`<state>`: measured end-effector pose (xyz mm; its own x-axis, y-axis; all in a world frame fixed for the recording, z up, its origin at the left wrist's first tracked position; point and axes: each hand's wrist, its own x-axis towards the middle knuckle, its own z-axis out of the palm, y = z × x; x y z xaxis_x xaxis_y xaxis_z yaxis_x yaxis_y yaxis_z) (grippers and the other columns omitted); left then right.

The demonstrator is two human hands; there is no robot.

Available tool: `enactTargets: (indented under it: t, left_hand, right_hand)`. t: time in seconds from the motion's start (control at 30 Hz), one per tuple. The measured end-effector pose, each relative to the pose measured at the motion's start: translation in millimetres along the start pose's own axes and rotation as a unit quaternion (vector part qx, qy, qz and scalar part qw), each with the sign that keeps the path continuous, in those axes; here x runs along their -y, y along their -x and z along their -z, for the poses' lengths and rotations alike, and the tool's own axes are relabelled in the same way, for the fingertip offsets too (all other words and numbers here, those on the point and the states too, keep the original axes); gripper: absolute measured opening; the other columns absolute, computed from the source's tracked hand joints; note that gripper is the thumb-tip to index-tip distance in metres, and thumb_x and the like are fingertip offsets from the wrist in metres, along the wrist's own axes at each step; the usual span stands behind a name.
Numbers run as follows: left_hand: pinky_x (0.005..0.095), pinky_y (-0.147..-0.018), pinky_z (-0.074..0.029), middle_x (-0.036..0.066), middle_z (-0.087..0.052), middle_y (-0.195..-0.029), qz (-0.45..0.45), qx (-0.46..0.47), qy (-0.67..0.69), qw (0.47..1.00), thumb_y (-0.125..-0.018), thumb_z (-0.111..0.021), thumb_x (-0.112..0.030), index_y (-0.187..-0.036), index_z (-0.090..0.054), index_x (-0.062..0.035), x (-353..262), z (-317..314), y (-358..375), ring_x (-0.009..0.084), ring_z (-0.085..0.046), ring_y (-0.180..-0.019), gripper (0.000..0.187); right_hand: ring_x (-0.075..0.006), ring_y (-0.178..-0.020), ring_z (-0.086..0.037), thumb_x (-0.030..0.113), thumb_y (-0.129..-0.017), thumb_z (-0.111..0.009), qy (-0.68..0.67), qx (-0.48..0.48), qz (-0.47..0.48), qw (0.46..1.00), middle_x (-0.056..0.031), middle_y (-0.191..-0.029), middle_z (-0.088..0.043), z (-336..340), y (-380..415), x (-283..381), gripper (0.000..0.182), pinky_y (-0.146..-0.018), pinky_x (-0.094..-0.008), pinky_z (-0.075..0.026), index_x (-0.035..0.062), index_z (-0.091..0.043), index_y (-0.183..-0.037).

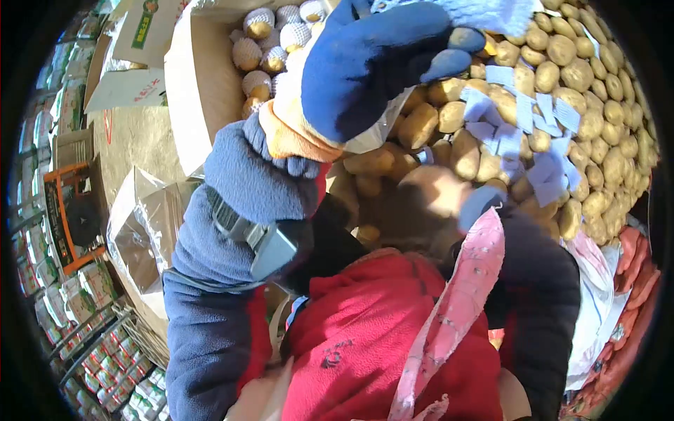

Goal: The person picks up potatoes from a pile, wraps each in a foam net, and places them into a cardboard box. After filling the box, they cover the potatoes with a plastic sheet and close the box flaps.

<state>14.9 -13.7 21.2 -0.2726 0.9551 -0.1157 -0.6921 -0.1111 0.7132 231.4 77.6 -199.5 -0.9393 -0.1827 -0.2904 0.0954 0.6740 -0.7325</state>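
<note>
My left hand (382,67), in a blue glove with an orange cuff, reaches over the potatoes at the top of the view. Its fingers extend to the right, with the fingertips beside a blue foam net (491,15) and close to the pile. I see nothing gripped in them. My right hand (439,193) is low over the near side of the potatoes, smeared by motion; whatever it holds cannot be made out. Loose potatoes (463,154) lie around it. Several blue foam net pieces (509,123) are scattered on the potato pile (597,126).
A cardboard box (193,91) at upper left holds several potatoes in white foam nets (274,49). Clear plastic (144,231) sits below it. An orange-framed device (74,217) and stacked packages (84,295) stand at left. Red and white sacks (604,302) lie at right.
</note>
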Motion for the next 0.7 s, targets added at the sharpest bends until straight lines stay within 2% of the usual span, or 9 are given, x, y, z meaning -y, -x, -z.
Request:
enactTargets:
  t: [0.07,0.1,0.13,0.2,0.33,0.47,0.57,0.6,0.7]
  left_hand:
    - [0.0322,-0.092,-0.049,0.012,-0.063,-0.110,-0.004,-0.086,0.027,0.996,-0.092,-0.057,-0.009,-0.126,-0.051,0.0010,-5.7,-2.9,10.0,0.0214,-0.061,-0.103,0.036]
    - [0.0312,-0.090,-0.051,0.012,-0.064,-0.108,-0.012,-0.103,0.056,0.993,-0.092,-0.056,-0.008,-0.125,-0.052,0.0013,-5.1,2.8,11.1,0.0211,-0.061,-0.101,0.034]
    - [0.0312,-0.090,-0.051,0.012,-0.064,-0.108,-0.011,-0.101,0.059,0.993,-0.092,-0.056,-0.008,-0.125,-0.052,0.0013,-1.2,7.1,13.6,0.0211,-0.061,-0.101,0.034]
    - [0.0328,-0.087,-0.047,0.010,-0.058,-0.112,-0.186,-0.039,-0.045,0.981,-0.097,-0.048,-0.012,-0.114,-0.059,-0.0019,11.4,19.6,15.5,0.0202,-0.056,-0.102,0.022]
    - [0.0341,-0.088,-0.047,0.010,-0.056,-0.122,-0.093,-0.009,0.038,0.995,-0.094,-0.052,-0.012,-0.125,-0.054,-0.0037,0.5,36.3,7.0,0.0211,-0.053,-0.110,0.031]
    - [0.0355,-0.091,-0.048,0.007,-0.058,-0.120,-0.100,0.001,0.017,0.995,-0.091,-0.055,-0.011,-0.123,-0.054,-0.0053,1.5,32.1,6.6,0.0214,-0.056,-0.107,0.032]
    - [0.0411,-0.097,-0.047,0.006,-0.063,-0.113,-0.129,-0.050,-0.020,0.990,-0.085,-0.060,-0.007,-0.119,-0.057,-0.0096,5.7,18.9,8.2,0.0217,-0.062,-0.102,0.034]
    - [0.0349,-0.092,-0.051,0.007,-0.066,-0.108,-0.136,-0.028,0.010,0.990,-0.084,-0.063,-0.003,-0.115,-0.060,-0.0031,8.7,20.8,4.7,0.0194,-0.064,-0.100,0.030]
    - [0.0323,-0.092,-0.050,0.006,-0.066,-0.109,-0.130,-0.034,-0.035,0.990,-0.085,-0.062,-0.003,-0.115,-0.060,-0.0029,14.5,20.9,-1.3,0.0177,-0.063,-0.101,0.030]
  right_hand:
    - [-0.0300,-0.118,-0.053,0.012,-0.079,-0.054,0.145,0.001,0.126,0.981,-0.0124,-0.120,-0.060,-102.2,-43.9,-22.5,0.039,-0.103,-0.0395,-0.040,0.0100,-0.063,-0.117]
    - [-0.0338,-0.124,-0.046,0.012,-0.082,-0.051,0.141,-0.022,0.126,0.982,-0.0166,-0.135,-0.050,-108.0,-56.6,-1.6,0.042,-0.105,-0.0424,-0.037,0.0085,-0.057,-0.124]
    - [-0.0321,-0.127,-0.044,0.011,-0.084,-0.049,0.183,-0.022,0.073,0.980,-0.0177,-0.139,-0.045,-131.5,-78.0,3.8,0.042,-0.104,-0.0428,-0.038,0.0077,-0.055,-0.126]
    - [-0.0301,-0.123,-0.047,0.013,-0.085,-0.049,0.210,-0.058,0.016,0.976,-0.0165,-0.135,-0.048,-165.6,-98.9,-1.5,0.043,-0.103,-0.0409,-0.039,0.0068,-0.053,-0.127]
    - [-0.0259,-0.110,-0.055,0.019,-0.087,-0.048,0.382,0.042,0.002,0.923,-0.0129,-0.118,-0.057,-159.3,-109.8,2.2,0.038,-0.090,-0.0364,-0.046,0.0108,-0.054,-0.124]
    - [-0.0277,-0.103,-0.057,0.022,-0.086,-0.050,0.392,0.037,0.000,0.919,-0.0125,-0.108,-0.059,-164.7,-104.0,-10.7,0.032,-0.085,-0.0380,-0.047,0.0108,-0.057,-0.115]
    - [-0.0291,-0.097,-0.059,0.024,-0.085,-0.051,0.382,0.027,-0.002,0.924,-0.0122,-0.101,-0.060,-165.9,-90.5,-18.1,0.027,-0.082,-0.0392,-0.048,0.0108,-0.059,-0.108]
    - [-0.0296,-0.096,-0.059,0.024,-0.085,-0.051,0.377,0.022,-0.002,0.926,-0.0121,-0.098,-0.061,-166.7,-84.7,-21.2,0.026,-0.081,-0.0396,-0.048,0.0108,-0.060,-0.105]
    - [-0.0309,-0.090,-0.061,0.026,-0.084,-0.052,0.346,0.004,-0.003,0.938,-0.0118,-0.091,-0.062,-162.8,-67.4,-29.6,0.023,-0.078,-0.0408,-0.049,0.0109,-0.062,-0.098]
